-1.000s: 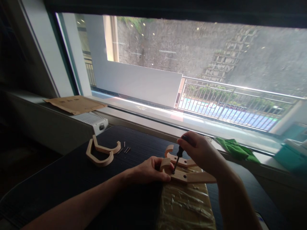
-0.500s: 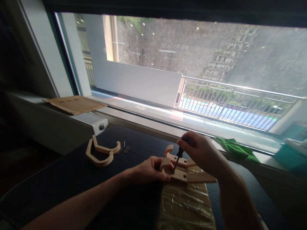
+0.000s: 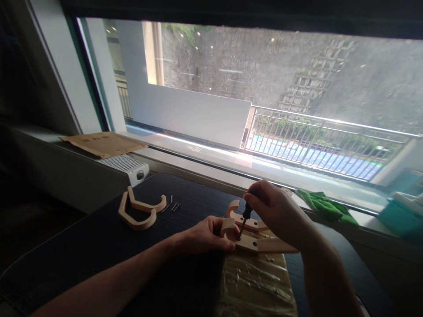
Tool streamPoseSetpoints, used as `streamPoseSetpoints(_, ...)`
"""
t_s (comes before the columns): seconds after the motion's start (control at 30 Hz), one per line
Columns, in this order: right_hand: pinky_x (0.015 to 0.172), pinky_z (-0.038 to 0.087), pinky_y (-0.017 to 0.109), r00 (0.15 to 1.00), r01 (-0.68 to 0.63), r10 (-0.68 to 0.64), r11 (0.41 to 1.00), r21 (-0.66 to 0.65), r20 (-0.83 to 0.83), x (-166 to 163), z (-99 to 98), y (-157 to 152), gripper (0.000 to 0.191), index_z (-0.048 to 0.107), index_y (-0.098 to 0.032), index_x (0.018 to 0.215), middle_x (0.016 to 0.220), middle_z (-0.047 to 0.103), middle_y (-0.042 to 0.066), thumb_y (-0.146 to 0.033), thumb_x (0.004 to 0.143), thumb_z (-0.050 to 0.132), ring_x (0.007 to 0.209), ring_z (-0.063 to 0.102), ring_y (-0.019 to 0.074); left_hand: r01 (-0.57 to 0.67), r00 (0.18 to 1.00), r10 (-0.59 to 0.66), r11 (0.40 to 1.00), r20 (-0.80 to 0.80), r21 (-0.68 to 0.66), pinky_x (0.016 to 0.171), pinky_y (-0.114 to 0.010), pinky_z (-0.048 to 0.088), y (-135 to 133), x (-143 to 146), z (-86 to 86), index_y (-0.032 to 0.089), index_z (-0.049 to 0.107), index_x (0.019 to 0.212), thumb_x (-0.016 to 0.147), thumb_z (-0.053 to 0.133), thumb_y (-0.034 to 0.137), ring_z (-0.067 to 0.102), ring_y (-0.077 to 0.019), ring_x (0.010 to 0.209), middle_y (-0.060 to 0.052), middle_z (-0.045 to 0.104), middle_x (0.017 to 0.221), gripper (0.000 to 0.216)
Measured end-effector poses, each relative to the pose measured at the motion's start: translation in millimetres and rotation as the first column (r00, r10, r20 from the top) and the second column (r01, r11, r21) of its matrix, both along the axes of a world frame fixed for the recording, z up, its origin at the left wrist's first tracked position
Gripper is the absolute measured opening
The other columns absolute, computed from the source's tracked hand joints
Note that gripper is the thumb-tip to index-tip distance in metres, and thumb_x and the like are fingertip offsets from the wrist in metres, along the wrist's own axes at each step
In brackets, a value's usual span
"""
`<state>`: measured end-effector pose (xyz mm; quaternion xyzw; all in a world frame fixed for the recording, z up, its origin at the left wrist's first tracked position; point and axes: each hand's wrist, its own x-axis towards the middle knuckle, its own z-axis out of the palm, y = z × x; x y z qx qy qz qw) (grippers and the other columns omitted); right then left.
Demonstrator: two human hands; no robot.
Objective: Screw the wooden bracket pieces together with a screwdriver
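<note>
My right hand (image 3: 277, 211) is closed round the handle of a small black screwdriver (image 3: 243, 218). Its tip rests on a pale wooden hook piece (image 3: 256, 243) lying on the dark table (image 3: 99, 246). My left hand (image 3: 206, 235) is closed on the curved left end of that wooden piece and holds it down. A second wooden hook piece (image 3: 246, 220) lies just behind it. The piece sits partly on a plastic-wrapped cardboard packet (image 3: 257, 281).
Two more wooden hook pieces (image 3: 139, 211) lie at the table's left, with several small screws (image 3: 172, 205) beside them. A white device (image 3: 127, 166) and brown cardboard (image 3: 102, 143) are on the ledge at left. A green cloth (image 3: 325, 206) and a teal box (image 3: 401, 215) are on the sill.
My right hand has shifted slightly on the screwdriver handle. The wooden pieces and my left hand stay where they were.
</note>
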<state>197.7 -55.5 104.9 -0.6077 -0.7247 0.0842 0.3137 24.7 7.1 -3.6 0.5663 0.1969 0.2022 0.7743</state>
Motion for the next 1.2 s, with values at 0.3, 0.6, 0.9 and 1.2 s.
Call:
streamPoseSetpoints(0.3, 0.051, 0.035, 0.023, 0.999, -0.025, 0.026, 0.999, -0.038, 0.024, -0.9, 5.9, -6.3, 0.014, 0.059, -0.026, 0.086, 0.062, 0.059, -0.005, -0.035, 0.081, 0.05, 0.054, 0.049, 0.0108, 0.0, 1.0, 0.0, 1.0, 0.009, 0.008, 0.067, -0.021, 0.039, -0.1, 0.1, -1.2, 0.013, 0.067, 0.087, 0.058, 0.079, 0.015, 0.054, -0.0084, 0.066, 0.002, 0.063, 0.076, 0.032)
streamPoseSetpoints(0.6, 0.049, 0.034, 0.023, 0.999, 0.018, -0.017, 1.0, -0.017, 0.036, 1.9, 0.4, 0.4, 0.023, 0.057, -0.022, 0.076, 0.058, 0.056, -0.004, -0.041, 0.083, 0.046, 0.052, 0.045, 0.0109, -0.002, 1.0, 0.002, 1.0, -0.008, 0.025, 0.066, -0.02, 0.04, 1.0, -1.0, -1.6, 0.013, 0.066, 0.086, 0.059, 0.078, 0.015, 0.053, -0.0077, 0.064, 0.003, 0.062, 0.075, 0.03)
streamPoseSetpoints(0.9, 0.049, 0.036, 0.022, 0.999, -0.048, 0.049, 0.997, -0.056, 0.01, 1.5, 7.1, -9.5, 0.017, 0.063, -0.026, 0.087, 0.064, 0.062, -0.004, -0.037, 0.079, 0.052, 0.053, 0.05, 0.0108, -0.014, 1.0, 0.015, 1.0, -0.023, 0.021, 0.063, -0.019, 0.039, 1.0, -0.4, -0.5, 0.014, 0.067, 0.085, 0.057, 0.079, 0.015, 0.052, -0.0072, 0.062, 0.003, 0.061, 0.073, 0.03)
streamPoseSetpoints(1.2, 0.047, 0.034, 0.023, 0.999, 0.037, -0.037, 0.999, -0.005, 0.04, 3.3, 2.2, -1.4, 0.026, 0.059, -0.021, 0.074, 0.058, 0.058, -0.003, -0.044, 0.08, 0.049, 0.05, 0.046, 0.0109, 0.003, 1.0, -0.002, 1.0, -0.029, 0.017, 0.067, -0.021, 0.04, 1.5, -0.6, -1.3, 0.014, 0.066, 0.085, 0.057, 0.08, 0.017, 0.054, -0.0086, 0.065, 0.003, 0.062, 0.076, 0.032)
